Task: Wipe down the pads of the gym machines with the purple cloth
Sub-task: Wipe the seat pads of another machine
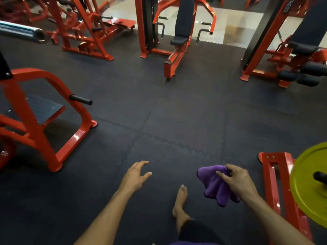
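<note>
Right, my right hand (237,181) pinches the purple cloth (215,186), limp and light, bunched at its top; left hand (136,175) hangs open-fingered.

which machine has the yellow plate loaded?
The one at the frame's right edge, beside the right hand holding the purple cloth: a yellow-green weight plate hangs on its red frame. No other visible machine shows one.

Open black floor (177,106) ahead; red machine frames (44,121) flank both sides
</note>
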`<action>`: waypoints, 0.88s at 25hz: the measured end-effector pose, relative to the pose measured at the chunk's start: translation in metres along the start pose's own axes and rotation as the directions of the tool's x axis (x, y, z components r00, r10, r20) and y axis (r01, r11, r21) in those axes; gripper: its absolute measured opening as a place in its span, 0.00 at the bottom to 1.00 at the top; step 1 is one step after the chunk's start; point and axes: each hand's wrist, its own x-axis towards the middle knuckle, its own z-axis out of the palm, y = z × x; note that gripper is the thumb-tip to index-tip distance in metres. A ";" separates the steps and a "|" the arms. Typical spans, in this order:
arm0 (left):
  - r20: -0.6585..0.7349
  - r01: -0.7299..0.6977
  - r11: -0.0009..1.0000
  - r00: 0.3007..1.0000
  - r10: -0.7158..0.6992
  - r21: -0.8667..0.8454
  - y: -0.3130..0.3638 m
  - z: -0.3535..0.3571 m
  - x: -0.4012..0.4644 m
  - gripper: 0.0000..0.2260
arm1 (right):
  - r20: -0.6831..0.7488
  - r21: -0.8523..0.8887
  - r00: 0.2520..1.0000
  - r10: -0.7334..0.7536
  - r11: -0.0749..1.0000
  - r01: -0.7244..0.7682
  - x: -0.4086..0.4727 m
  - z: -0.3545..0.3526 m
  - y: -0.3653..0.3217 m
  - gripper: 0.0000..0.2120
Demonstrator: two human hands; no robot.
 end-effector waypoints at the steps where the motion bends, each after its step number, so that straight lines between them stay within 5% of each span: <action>1: 0.008 0.008 1.000 1.000 -0.008 0.012 0.002 -0.005 0.026 0.23 | 0.000 0.011 1.000 0.008 1.000 -0.008 0.024 0.004 -0.004 0.18; 9: 0.136 0.045 0.991 0.989 -0.063 0.129 0.022 -0.078 0.240 0.23 | 0.037 0.173 0.996 0.077 0.981 -0.082 0.232 0.032 -0.061 0.16; 22: 0.073 0.265 0.933 0.964 -0.255 -0.243 -0.008 -0.195 0.557 0.22 | 0.099 0.129 0.994 0.049 0.990 -0.061 0.580 0.028 -0.256 0.16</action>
